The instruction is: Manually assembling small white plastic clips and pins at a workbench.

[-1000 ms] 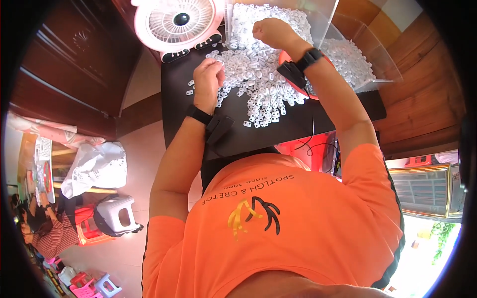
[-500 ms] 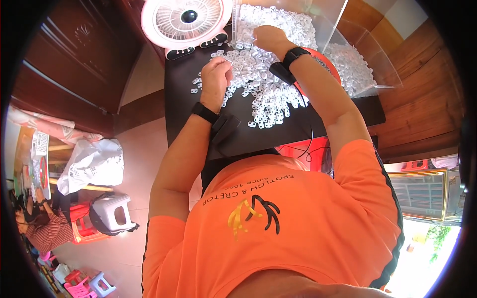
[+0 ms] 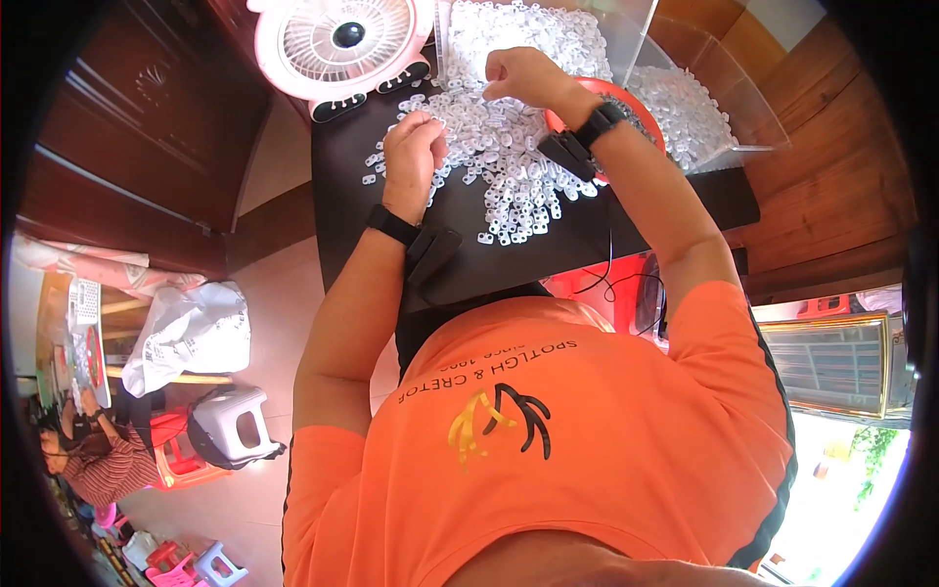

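A heap of small white plastic pieces with two holes (image 3: 523, 186) spreads over the dark table (image 3: 342, 210). At the heap's left edge is my left hand (image 3: 412, 152), its fingers curled with thumb and forefinger close together. White shows at its fingertips, but I cannot make out what they pinch. My right hand (image 3: 533, 76) hangs over the heap, in front of a clear bin (image 3: 641, 39) full of the same pieces. Its fingers are curled in, and anything in them is hidden. Partly behind my right wrist stands a red bowl (image 3: 653, 122) with small greyish things in it.
A pink fan (image 3: 349, 36) stands at the table's far left. On the right, a second clear bin (image 3: 758, 117) holds more white pieces. A dark cable (image 3: 610, 245) hangs over the near edge. Far left, a person in a striped top (image 3: 112, 468) sits near stools.
The whole view has shifted slightly. My right hand has tilted and come a little nearer, showing more of the red bowl. My left hand stays at the heap's edge, fingers still curled.
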### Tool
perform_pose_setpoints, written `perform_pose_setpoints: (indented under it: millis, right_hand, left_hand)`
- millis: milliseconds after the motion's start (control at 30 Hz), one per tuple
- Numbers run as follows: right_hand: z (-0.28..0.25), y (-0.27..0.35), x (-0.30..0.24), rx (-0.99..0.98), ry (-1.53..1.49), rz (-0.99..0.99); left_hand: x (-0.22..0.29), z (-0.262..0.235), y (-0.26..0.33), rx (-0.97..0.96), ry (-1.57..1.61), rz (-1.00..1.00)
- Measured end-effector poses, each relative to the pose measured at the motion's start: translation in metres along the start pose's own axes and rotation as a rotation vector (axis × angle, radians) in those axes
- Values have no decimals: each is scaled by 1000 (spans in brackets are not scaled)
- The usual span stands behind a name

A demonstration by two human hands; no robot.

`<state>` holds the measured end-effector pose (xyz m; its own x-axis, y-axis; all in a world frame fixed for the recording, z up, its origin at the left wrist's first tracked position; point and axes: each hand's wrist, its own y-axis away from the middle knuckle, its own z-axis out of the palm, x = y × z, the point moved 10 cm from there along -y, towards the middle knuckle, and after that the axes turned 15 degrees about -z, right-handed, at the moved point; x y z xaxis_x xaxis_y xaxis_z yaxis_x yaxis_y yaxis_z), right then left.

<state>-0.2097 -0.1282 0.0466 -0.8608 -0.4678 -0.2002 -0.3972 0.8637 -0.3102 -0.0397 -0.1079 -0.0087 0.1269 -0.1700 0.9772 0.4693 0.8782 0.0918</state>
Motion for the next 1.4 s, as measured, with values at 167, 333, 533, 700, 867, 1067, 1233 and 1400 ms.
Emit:
perform_pose_setpoints:
  millis: [167,333,533,700,867,1067,1233,1400]
  right_hand:
    - [8,29,-14,155,-799,171]
    - [9,46,-31,302,-1013,187]
    - [28,49,-33,415,-1221,225]
    - [35,49,-38,335,-1201,165]
    - [39,49,-45,310,-1195,153]
    - [45,49,-51,255,-1136,114]
    - [45,53,-35,326,-1227,194]
    - [50,53,-33,329,-1413,221]
  left_hand:
    - [5,1,3,5,37,-11]
    - [4,8,2,-81,88,-29]
    - [-7,12,1,-110,120,-112]
    - [-3,15,0,-134,106,-98]
    - [5,26,6,-127,-117,-12]
    - [-1,30,5,-169,-89,-23]
    - [2,24,4,-185,-110,-5]
    - [-9,13,0,-45,-135,-128]
